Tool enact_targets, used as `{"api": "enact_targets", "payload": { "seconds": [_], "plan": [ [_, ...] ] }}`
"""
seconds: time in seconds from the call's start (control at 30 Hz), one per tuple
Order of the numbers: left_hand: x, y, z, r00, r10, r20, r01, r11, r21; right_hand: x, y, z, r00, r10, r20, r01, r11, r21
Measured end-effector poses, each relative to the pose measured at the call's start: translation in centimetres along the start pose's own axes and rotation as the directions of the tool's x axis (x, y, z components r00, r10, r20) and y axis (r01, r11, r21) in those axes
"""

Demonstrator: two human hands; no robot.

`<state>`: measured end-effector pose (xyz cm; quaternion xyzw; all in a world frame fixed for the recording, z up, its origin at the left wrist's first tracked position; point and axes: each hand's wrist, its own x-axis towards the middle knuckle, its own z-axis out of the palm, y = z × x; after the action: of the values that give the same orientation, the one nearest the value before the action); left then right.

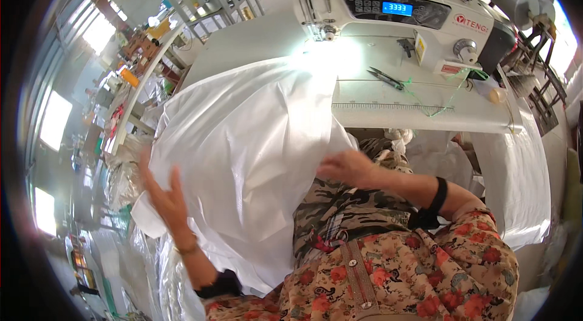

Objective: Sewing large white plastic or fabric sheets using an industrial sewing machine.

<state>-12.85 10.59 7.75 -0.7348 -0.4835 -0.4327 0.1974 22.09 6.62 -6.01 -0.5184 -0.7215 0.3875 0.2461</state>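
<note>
A large white sheet of smooth, shiny material [243, 133] runs from under the sewing machine's lit needle area down over the table edge and my lap. My left hand [165, 198] is at the sheet's left side, thumb and fingers spread, slightly blurred, holding nothing. Close to the sheet's right edge is my right hand [349, 168], its fingers curled inward. Whether those fingers pinch anything is hidden. The white sewing machine [388, 8] has a lit blue display, and its lamp glare hides the needle and presser foot.
Thread snips [385, 78] lie on the machine bed right of the needle, near a tangle of green thread [431, 108]. A ruler strip [395, 106] runs along the table's front. At left is a cluttered side bench [130, 99]. White material [516, 181] hangs at the right.
</note>
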Motion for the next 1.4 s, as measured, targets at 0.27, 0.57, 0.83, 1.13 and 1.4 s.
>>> {"api": "enact_targets", "payload": {
  "seconds": [0.27,0.57,0.83,1.13,1.4],
  "plan": [
    [-17.9,12.3,7.8,0.437,0.494,0.752,0.316,0.698,-0.643,9.1,-1.1,10.6,0.967,-0.072,0.244,-0.178,0.495,0.851],
    [-31.9,0.9,6.5,0.442,-0.814,0.376,0.875,0.299,-0.382,8.7,-11.7,2.4,0.786,-0.561,-0.261,0.555,0.452,0.699],
    [-31.2,-17.1,-1.8,0.613,-0.787,0.072,0.756,0.611,0.235,3.9,1.0,4.5,0.686,-0.102,-0.720,0.231,0.969,0.082],
    [-15.1,-21.9,-4.8,0.734,-0.679,-0.008,0.500,0.533,0.683,6.7,7.3,7.6,0.699,0.077,-0.711,0.134,0.962,0.236],
    [-3.2,-20.4,-8.6,0.820,-0.571,-0.049,0.222,0.238,0.945,10.4,-1.5,18.4,0.350,-0.770,0.534,0.612,0.619,0.492]
  ]
}}
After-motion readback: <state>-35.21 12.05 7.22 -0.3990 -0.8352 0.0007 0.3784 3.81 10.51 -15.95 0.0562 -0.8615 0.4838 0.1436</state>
